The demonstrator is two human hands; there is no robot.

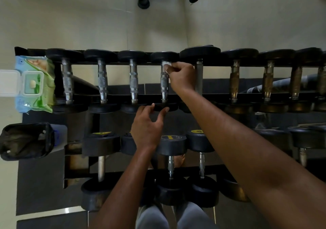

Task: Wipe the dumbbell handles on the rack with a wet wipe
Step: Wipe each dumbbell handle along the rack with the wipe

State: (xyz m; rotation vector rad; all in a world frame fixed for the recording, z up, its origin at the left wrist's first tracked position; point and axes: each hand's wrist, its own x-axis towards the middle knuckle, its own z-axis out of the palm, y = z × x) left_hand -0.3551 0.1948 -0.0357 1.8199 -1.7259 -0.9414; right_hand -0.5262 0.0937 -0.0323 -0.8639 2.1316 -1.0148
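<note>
Chrome handle gets its turn: my right hand pinches the wipe at its top; my left hand, fingers spread, steadies the dumbbell's near end – best to twist while dragging down

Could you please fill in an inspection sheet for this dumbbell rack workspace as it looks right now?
Surface: rack, two tiers, loaded.
Job's things: wet wipe on the fourth handle from the left; wipes pack, lid open, at the rack's left end.
Clutter: black-lined bin lower left.
Grippers: right hand grips the wipe; left hand touches that dumbbell's near head.
Cables: nothing seen.
Surroundings: pale floor, dark mats, rusty handles to the right.
</note>
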